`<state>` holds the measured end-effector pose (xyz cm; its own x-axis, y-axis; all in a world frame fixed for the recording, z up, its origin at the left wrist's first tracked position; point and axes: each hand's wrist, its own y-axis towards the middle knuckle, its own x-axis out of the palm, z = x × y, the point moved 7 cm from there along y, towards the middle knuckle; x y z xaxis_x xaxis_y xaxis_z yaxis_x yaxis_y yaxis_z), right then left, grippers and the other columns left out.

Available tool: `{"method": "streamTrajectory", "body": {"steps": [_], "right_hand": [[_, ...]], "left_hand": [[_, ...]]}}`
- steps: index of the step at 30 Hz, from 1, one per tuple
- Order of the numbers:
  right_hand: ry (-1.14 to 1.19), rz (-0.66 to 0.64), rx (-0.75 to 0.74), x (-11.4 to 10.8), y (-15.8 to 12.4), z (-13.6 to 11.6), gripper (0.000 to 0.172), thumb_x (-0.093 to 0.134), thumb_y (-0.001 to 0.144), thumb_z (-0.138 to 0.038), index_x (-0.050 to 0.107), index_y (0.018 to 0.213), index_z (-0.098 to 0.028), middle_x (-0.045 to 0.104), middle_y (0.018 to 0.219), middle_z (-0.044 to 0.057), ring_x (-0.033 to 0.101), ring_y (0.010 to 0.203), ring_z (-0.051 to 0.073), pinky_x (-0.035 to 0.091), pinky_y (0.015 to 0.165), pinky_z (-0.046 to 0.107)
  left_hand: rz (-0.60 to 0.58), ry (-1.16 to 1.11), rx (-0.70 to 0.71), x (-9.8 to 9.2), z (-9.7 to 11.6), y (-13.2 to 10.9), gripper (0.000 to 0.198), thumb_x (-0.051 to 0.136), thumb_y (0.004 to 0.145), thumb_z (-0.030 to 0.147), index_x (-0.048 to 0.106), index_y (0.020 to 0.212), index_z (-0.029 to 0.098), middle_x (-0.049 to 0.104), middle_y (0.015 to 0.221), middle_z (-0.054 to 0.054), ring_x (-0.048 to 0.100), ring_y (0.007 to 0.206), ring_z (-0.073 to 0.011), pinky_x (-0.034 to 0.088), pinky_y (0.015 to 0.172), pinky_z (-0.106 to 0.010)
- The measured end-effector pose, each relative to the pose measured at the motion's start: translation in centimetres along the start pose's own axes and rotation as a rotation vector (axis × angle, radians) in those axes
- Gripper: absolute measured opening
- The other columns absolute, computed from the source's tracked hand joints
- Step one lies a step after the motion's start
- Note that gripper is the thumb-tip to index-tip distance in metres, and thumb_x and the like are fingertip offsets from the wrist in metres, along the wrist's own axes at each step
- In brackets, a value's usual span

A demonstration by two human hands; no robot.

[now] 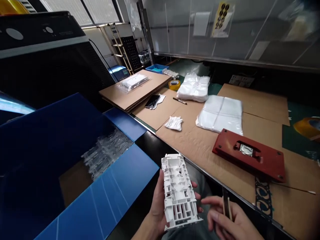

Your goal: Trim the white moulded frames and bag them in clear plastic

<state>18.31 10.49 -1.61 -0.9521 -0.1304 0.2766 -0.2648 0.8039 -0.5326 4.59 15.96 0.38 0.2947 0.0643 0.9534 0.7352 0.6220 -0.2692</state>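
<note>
The left hand (156,203) holds a white moulded plastic part (178,191) low in the near centre of the view, above the person's lap and just short of the surface (197,146) edge. The hand is curled around the part's left long side, thumb on that edge and fingertips showing past the right side; the part stands tilted, its open ribbed face towards the camera.

The right hand (226,220) sits just right of the part, not touching it. It is loosely closed and pinches a thin stick-like tool (227,205) between thumb and fingers; what kind of tool cannot be told.

Handling judgement: the part looks light and stiff, a thin-walled shell with many fine ribs and small clips. The ribs and the projecting tabs at its corners are likely fragile. The sound hold is across the two long outer walls, as at present; pressure on the inner ribs should be avoided. The smooth plastic may slip if gripped lightly.

Surroundings: an open blue box (75,173) at near left holds clear plastic pieces (106,153). On the cardboard-covered surface lie a red fixture plate (248,155) at right, stacks of clear bags (220,113), a white glove (174,123), a pen (179,100) and a roll of yellow tape (174,84) farther off.
</note>
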Motion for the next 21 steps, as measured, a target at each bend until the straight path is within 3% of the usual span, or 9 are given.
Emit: {"method": "streamTrajectory", "body": {"steps": [4, 11, 14, 18, 21], "right_hand": [[-0.045, 0.237, -0.066, -2.3, -0.6, 0.5, 0.047, 0.068, 0.087, -0.055, 0.068, 0.118, -0.019, 0.061, 0.072, 0.000, 0.045, 0.051, 0.009, 0.034, 0.050, 0.024], [0.178, 0.430, -0.033, -0.7, -1.8, 0.0, 0.047, 0.067, 0.089, -0.053, 0.061, 0.125, -0.024, 0.054, 0.068, -0.004, 0.040, 0.052, 0.007, 0.032, 0.048, 0.020], [0.266, 0.515, -0.025, -0.6, -2.1, 0.5, 0.049, 0.076, 0.084, -0.049, 0.061, 0.125, -0.026, 0.051, 0.065, -0.006, 0.039, 0.053, 0.006, 0.033, 0.048, 0.017], [0.310, 0.540, -0.033, -1.0, -2.5, 1.0, 0.045, 0.084, 0.078, -0.041, 0.067, 0.116, -0.025, 0.054, 0.068, -0.006, 0.035, 0.052, 0.004, 0.032, 0.046, 0.015], [0.328, 0.528, -0.033, -1.2, -2.6, 1.2, 0.044, 0.085, 0.076, -0.039, 0.069, 0.113, -0.023, 0.060, 0.073, -0.003, 0.038, 0.051, 0.004, 0.033, 0.044, 0.015]], "left_hand": [[0.023, -0.088, -0.049, -1.7, -1.4, -1.0, 0.093, 0.034, 0.081, 0.088, 0.061, 0.133, 0.015, 0.072, 0.112, -0.018, 0.071, 0.095, -0.0335, 0.055, 0.084, -0.051], [0.002, -0.066, -0.336, -2.4, -5.8, -1.0, 0.106, 0.024, 0.074, 0.095, 0.062, 0.130, 0.013, 0.073, 0.095, -0.015, 0.072, 0.079, -0.0315, 0.058, 0.068, -0.048], [0.018, 0.034, -0.452, -2.6, -7.4, -1.5, 0.115, 0.022, 0.070, 0.099, 0.067, 0.120, 0.006, 0.074, 0.094, -0.017, 0.072, 0.080, -0.0312, 0.055, 0.075, -0.045], [-0.005, 0.173, -0.374, -1.9, -7.2, -1.3, 0.105, 0.041, 0.073, 0.093, 0.064, 0.126, 0.005, 0.074, 0.110, -0.020, 0.070, 0.100, -0.0387, 0.048, 0.093, -0.053], [-0.003, 0.207, -0.351, -1.7, -6.6, -1.2, 0.099, 0.053, 0.070, 0.088, 0.065, 0.126, 0.008, 0.070, 0.121, -0.021, 0.059, 0.122, -0.0434, 0.041, 0.104, -0.058]]}}
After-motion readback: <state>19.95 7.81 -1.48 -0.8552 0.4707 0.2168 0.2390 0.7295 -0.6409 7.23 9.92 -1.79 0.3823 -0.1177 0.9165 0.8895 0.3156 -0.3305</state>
